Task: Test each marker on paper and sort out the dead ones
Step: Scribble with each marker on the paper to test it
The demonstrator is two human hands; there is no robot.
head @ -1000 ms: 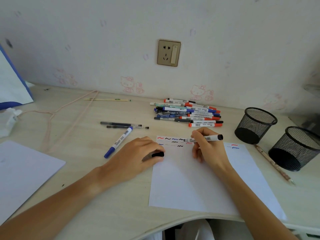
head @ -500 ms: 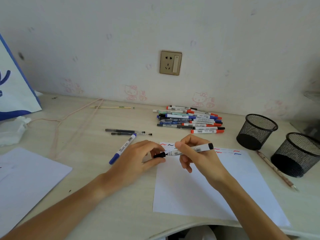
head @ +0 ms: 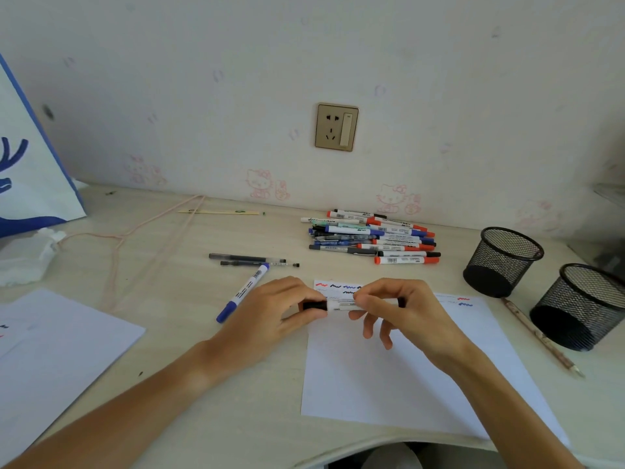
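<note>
Over the paper (head: 389, 374), both hands grip the marker (head: 341, 305) lying left-right, black cap leftward.

A second ago your right hand (head: 402, 313) holds the black marker (head: 341, 305) with its tip at the row of squiggles near the top of the paper (head: 399, 377), while your left hand (head: 274, 313) rests beside the sheet gripping the black cap (head: 315, 305). Half a second ago you lift the marker off the paper and bring its bare tip toward the cap. Now the two hands meet above the top edge of the paper: the cap sits over the tip end of the marker, your left fingers pinch the cap, and your right fingers pinch the white barrel, held level.
</note>
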